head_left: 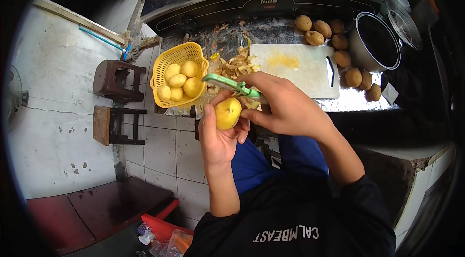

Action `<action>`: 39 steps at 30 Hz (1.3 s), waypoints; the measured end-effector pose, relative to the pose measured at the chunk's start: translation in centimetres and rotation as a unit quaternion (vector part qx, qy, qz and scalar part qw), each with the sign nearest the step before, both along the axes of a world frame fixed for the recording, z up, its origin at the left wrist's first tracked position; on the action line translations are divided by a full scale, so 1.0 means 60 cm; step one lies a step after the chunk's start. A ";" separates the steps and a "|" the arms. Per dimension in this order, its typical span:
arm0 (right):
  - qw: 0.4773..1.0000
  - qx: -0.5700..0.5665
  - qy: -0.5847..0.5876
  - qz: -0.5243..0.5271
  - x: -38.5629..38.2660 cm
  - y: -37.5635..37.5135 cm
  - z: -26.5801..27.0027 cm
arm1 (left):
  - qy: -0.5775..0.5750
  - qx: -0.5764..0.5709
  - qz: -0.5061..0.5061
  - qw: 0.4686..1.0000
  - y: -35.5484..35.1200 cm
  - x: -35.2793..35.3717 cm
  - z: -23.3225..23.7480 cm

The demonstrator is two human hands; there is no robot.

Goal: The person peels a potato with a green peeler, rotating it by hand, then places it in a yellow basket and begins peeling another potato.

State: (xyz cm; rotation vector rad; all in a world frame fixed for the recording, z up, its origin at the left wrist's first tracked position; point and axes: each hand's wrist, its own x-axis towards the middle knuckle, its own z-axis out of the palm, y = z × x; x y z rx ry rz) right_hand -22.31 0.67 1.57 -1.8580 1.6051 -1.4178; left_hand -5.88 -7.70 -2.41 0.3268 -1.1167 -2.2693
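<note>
Between the fingers and thumb of my left hand sits a peeled yellow potato, with a dark spot near its top. My right hand is closed around a green peeler, its head pointing left just above the potato. Right behind both hands, a heap of potato peels lies on the counter. A yellow plastic basket to the left holds several peeled potatoes. Beside the peels, to the right, a white cutting board bears a yellowish stain.
Several unpeeled potatoes line the counter's right side, near a large metal pot. A Rinnai stove runs along the back. Two stools, one brown plastic and one wooden, stand on the left floor.
</note>
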 end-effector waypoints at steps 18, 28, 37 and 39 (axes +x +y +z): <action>0.989 0.025 0.102 -0.105 0.073 0.061 0.002 | -0.073 -0.049 0.234 0.968 0.042 -0.018 0.036; 0.992 0.037 0.089 -0.083 0.064 0.051 0.012 | -0.073 -0.018 0.303 0.950 0.036 -0.020 0.030; 0.995 0.036 0.042 -0.079 0.041 0.030 -0.001 | -0.082 0.007 0.318 0.945 0.033 -0.030 0.033; 0.993 0.051 0.047 -0.091 0.040 0.018 -0.011 | -0.055 0.018 0.274 0.960 0.013 -0.033 0.021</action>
